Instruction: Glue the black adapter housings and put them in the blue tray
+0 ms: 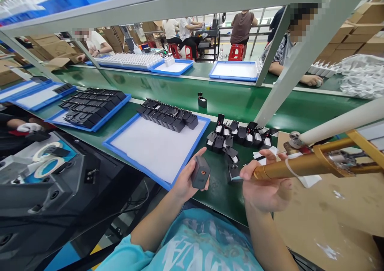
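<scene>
My left hand [185,183] is closed around a dark grey power adapter [201,173], whose end with an orange-lined port faces up towards me. To the right, my right hand [264,193] has its fingers curled around the front end of a gold cylindrical tool [279,169]. The tool's body hides part of that palm. Just beyond my hands is a loose group of black adapter housings [219,141] with raised flaps and white insides. One opened housing [233,171] lies close to my right fingertips.
A blue-rimmed tray [129,155] on my left carries rows of black adapters [163,115]. Another full tray [112,111] stands farther left. Beside it is a dark machine with tape rolls [48,163]. Cardboard [327,215] covers the right side. Co-workers sit across the green belt [174,89].
</scene>
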A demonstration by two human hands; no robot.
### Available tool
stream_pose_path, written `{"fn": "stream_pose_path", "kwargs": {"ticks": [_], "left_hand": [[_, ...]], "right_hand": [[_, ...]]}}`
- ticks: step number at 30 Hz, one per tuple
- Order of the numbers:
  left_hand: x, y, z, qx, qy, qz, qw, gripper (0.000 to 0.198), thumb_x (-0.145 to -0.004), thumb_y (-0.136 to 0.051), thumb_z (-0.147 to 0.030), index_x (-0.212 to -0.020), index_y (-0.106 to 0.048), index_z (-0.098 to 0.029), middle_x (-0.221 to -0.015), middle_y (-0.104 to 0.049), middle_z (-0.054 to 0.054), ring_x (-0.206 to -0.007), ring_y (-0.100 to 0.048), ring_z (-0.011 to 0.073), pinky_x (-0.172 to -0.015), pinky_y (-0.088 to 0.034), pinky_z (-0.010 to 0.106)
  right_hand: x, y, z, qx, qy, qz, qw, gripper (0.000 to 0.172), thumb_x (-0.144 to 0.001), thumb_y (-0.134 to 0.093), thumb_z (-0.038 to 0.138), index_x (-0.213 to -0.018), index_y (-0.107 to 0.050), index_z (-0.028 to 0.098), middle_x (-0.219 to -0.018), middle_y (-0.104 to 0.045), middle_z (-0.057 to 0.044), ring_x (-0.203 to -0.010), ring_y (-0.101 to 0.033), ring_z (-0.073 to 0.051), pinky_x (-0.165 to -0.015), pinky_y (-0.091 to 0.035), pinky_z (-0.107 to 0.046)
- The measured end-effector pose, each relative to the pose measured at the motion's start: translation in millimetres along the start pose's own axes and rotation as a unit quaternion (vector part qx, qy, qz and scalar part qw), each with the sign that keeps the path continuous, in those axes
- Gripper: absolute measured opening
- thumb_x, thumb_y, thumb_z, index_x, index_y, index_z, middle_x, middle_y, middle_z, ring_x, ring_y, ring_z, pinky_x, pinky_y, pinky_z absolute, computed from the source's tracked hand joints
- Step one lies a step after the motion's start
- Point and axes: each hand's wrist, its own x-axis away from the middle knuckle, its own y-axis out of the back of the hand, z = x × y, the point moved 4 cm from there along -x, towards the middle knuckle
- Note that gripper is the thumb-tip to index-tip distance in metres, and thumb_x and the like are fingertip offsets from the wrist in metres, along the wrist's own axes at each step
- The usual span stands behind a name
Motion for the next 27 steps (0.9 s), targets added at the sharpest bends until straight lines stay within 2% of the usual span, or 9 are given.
{"fn": "stream_pose_path", "kwargs": {"ticks": [5, 8, 9, 10, 13, 14, 16, 22, 27], "left_hand": [[4.2, 3.9, -3.0, -0.047, -0.042, 0.047, 0.997, 0.064, -0.095, -0.042, -0.054, -0.149, -0.026, -0.024, -0.072, -0.062, 0.0, -0.05, -0.061, 0.0131, -0.048, -0.048, 0.024], [5.8, 15.7, -4.6, -0.226, -0.065, -0.006, 0.972, 0.064, -0.095, -0.045, -0.052, -0.149, -0.022, -0.027, -0.08, -0.064, 0.001, -0.059, -0.064, 0.016, -0.056, -0.052, 0.028], [5.5, 21.3, -4.7, -0.328, -0.079, -0.041, 0.941, 0.065, -0.093, -0.05, -0.051, -0.148, -0.024, -0.027, -0.084, -0.065, 0.002, -0.064, -0.066, 0.0178, -0.061, -0.053, 0.03], [5.0, 26.5, -4.1, -0.434, -0.097, -0.075, 0.893, 0.065, -0.091, -0.055, -0.049, -0.146, -0.028, -0.026, -0.089, -0.066, 0.004, -0.07, -0.067, 0.0201, -0.066, -0.054, 0.033], [1.5, 34.9, 4.9, -0.662, -0.173, -0.129, 0.718, 0.054, -0.086, -0.063, -0.042, -0.132, -0.043, -0.022, -0.099, -0.068, 0.008, -0.082, -0.069, 0.0261, -0.074, -0.054, 0.04], [0.6, 35.2, 9.7, -0.695, -0.204, -0.13, 0.677, 0.047, -0.086, -0.063, -0.04, -0.126, -0.046, -0.021, -0.101, -0.069, 0.009, -0.083, -0.069, 0.0268, -0.074, -0.055, 0.041], [0.9, 33.5, 18.5, -0.719, -0.264, -0.126, 0.63, 0.036, -0.087, -0.063, -0.036, -0.117, -0.049, -0.021, -0.108, -0.069, 0.011, -0.088, -0.07, 0.0265, -0.076, -0.056, 0.04], [14.8, 27.3, 24.9, -0.723, -0.329, -0.084, 0.602, 0.025, -0.091, -0.058, -0.023, -0.116, -0.054, -0.02, -0.129, -0.061, 0.014, -0.106, -0.067, 0.0249, -0.084, -0.058, 0.038], [24.1, 31.2, 16.0, -0.703, -0.351, -0.06, 0.616, 0.033, -0.091, -0.059, -0.021, -0.124, -0.059, -0.022, -0.125, -0.065, 0.011, -0.105, -0.068, 0.0219, -0.087, -0.06, 0.035]], "right_hand": [[-0.8, 0.5, 0.3, -0.002, 0.009, 0.019, 1.0, 0.034, -0.083, -0.049, 0.045, -0.11, -0.061, 0.03, -0.108, -0.059, 0.0, -0.044, -0.06, -0.01, -0.037, -0.047, -0.031], [-0.5, 1.2, 0.5, -0.004, 0.008, 0.015, 1.0, 0.035, -0.083, -0.048, 0.044, -0.112, -0.06, 0.029, -0.107, -0.06, 0.001, -0.044, -0.06, -0.01, -0.037, -0.047, -0.031], [-0.3, 1.3, 0.5, -0.004, 0.007, 0.013, 1.0, 0.035, -0.083, -0.048, 0.044, -0.112, -0.06, 0.029, -0.107, -0.06, 0.001, -0.044, -0.06, -0.01, -0.037, -0.047, -0.031], [-0.1, 1.3, 0.5, -0.004, 0.008, 0.013, 1.0, 0.035, -0.083, -0.048, 0.044, -0.112, -0.06, 0.029, -0.107, -0.06, 0.001, -0.045, -0.06, -0.01, -0.038, -0.047, -0.031], [0.6, 0.8, 0.3, -0.005, 0.007, 0.015, 1.0, 0.034, -0.084, -0.047, 0.044, -0.112, -0.06, 0.029, -0.109, -0.06, 0.001, -0.045, -0.06, -0.01, -0.038, -0.047, -0.031], [0.7, 0.7, 0.2, -0.005, 0.006, 0.016, 1.0, 0.034, -0.084, -0.047, 0.044, -0.112, -0.06, 0.029, -0.11, -0.06, 0.001, -0.046, -0.06, -0.01, -0.038, -0.047, -0.031], [1.0, 0.8, 0.0, -0.007, 0.005, 0.016, 1.0, 0.035, -0.084, -0.046, 0.044, -0.113, -0.06, 0.029, -0.109, -0.059, 0.0, -0.046, -0.06, -0.01, -0.039, -0.048, -0.032], [1.4, 1.5, 0.5, -0.011, 0.014, 0.015, 1.0, 0.03, -0.086, -0.044, 0.043, -0.105, -0.062, 0.029, -0.111, -0.06, 0.0, -0.047, -0.06, -0.01, -0.04, -0.047, -0.031], [0.6, 1.2, 0.5, -0.003, 0.007, 0.0, 1.0, 0.036, -0.083, -0.047, 0.045, -0.111, -0.061, 0.028, -0.107, -0.06, 0.0, -0.045, -0.059, -0.01, -0.038, -0.046, -0.031]]}}
